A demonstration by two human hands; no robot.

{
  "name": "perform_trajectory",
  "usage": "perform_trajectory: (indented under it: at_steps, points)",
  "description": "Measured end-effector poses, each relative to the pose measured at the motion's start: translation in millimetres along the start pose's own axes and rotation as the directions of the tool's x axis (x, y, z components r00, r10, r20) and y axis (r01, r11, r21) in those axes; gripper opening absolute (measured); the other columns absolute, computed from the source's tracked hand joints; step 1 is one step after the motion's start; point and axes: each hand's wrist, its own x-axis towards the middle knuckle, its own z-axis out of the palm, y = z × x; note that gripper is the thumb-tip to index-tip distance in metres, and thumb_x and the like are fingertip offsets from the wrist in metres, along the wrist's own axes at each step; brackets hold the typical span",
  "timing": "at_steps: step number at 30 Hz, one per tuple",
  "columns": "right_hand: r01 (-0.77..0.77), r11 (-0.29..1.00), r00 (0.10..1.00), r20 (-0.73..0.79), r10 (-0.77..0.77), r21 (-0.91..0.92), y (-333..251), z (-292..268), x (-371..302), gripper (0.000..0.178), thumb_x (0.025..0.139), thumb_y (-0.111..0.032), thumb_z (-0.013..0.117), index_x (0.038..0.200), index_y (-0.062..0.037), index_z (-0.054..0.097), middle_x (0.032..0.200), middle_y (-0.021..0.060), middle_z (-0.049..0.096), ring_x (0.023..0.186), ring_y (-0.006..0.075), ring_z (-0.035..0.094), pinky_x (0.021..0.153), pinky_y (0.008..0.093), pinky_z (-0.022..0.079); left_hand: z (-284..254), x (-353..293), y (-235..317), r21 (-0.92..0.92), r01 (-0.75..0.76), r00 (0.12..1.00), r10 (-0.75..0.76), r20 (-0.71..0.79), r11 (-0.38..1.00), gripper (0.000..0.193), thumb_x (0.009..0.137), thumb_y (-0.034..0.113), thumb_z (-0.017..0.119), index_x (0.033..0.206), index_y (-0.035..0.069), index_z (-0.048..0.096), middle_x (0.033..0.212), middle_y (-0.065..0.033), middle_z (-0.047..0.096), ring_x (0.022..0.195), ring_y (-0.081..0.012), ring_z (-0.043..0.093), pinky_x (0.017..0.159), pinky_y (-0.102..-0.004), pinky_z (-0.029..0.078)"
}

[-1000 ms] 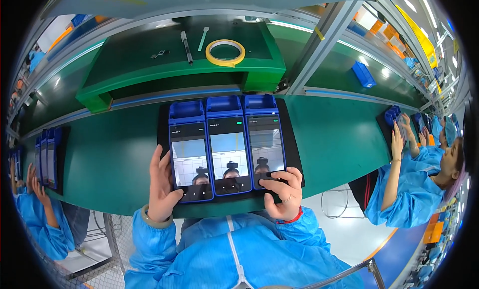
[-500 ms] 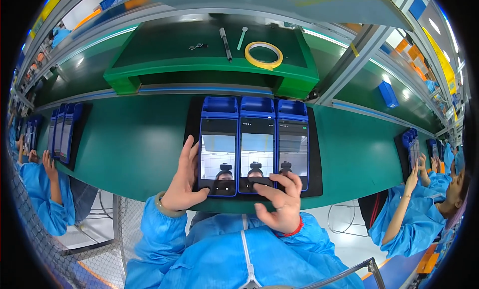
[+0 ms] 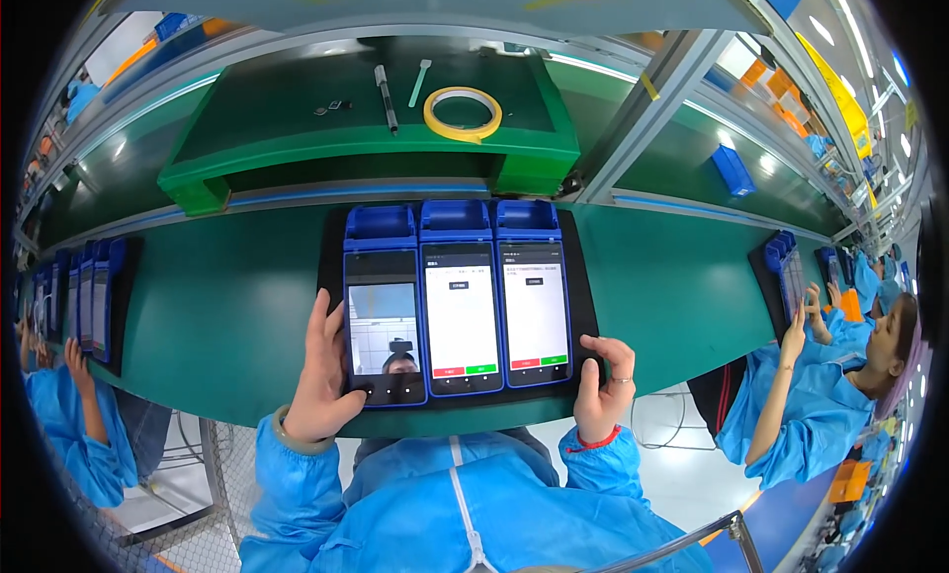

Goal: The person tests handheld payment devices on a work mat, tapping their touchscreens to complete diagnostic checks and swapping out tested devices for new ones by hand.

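Note:
Three blue handheld terminals lie side by side on a black mat (image 3: pixel 583 306). The left terminal (image 3: pixel 384 321) shows a camera picture on its screen. White pages with a red and a green button fill the middle terminal (image 3: pixel 460 316) and the right terminal (image 3: pixel 534 316). My left hand (image 3: pixel 321 380) rests along the left terminal's outer edge, fingers stretched out and thumb at its lower left corner. Just off the right terminal's lower right side is my right hand (image 3: pixel 605 390), holding nothing, its fingers bent and apart from the thumb.
Behind the terminals a green raised shelf (image 3: pixel 297 108) carries a pen (image 3: pixel 386 98), a pale green stick tool (image 3: pixel 420 84) and a yellow tape roll (image 3: pixel 463 113). Co-workers in blue sit left and right with similar terminals. A blue bin (image 3: pixel 733 170) stands at the back right.
My right hand has moved right, off the middle and right terminals. Those two screens have switched from camera pictures to white pages. The view has shifted; my left hand stays at the left terminal.

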Motion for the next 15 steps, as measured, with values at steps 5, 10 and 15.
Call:
perform_trajectory:
  at_steps: [5, 10, 15]
  points:
    - [0.029, 0.998, 1.0, 0.013, -0.028, -0.047, -3.9, 1.1, 3.0, 0.025, 0.075, 0.005, 0.054, 0.098, -0.0015, 0.058, 0.097, 0.012, 0.058, 0.091, 0.0245, 0.055, 0.08, 0.0319, 0.044, 1.2, -0.2, 1.1, -0.016, -0.013, 1.0, 0.013, -0.006, 1.0, 0.104, 0.053, -0.005, 0.043, 0.143, 0.011, -0.007, 0.143, -0.0211, 0.014, 0.13, -0.0316, 0.025, 0.107, -0.0418, 0.019]
    - [-0.012, 1.0, 1.0, 0.003, 0.012, -0.011, -1.2, 0.8, 0.6, 0.024, 0.074, 0.005, 0.054, 0.097, -0.0016, 0.058, 0.096, 0.0112, 0.058, 0.089, 0.024, 0.055, 0.08, 0.0312, 0.044, 7.8, 1.5, 1.8, 0.004, 0.002, 0.998, -0.001, -0.059, 1.0, 0.1, 0.056, -0.003, 0.043, 0.143, 0.009, -0.006, 0.143, -0.0226, 0.015, 0.13, -0.0323, 0.025, 0.107, -0.042, 0.019]
    - [0.006, 1.0, 1.0, 0.003, -0.006, -0.017, -1.5, 1.5, 0.5, 0.024, 0.075, 0.006, 0.054, 0.097, -0.0017, 0.058, 0.095, 0.0112, 0.058, 0.089, 0.0242, 0.055, 0.079, 0.0313, 0.044, 12.8, 1.7, 3.3, 0.114, -0.01, 0.996, 0.019, -0.083, 0.993, 0.095, 0.061, -0.003, 0.045, 0.142, 0.008, -0.004, 0.141, -0.0239, 0.018, 0.13, -0.0338, 0.025, 0.107, -0.043, 0.02]
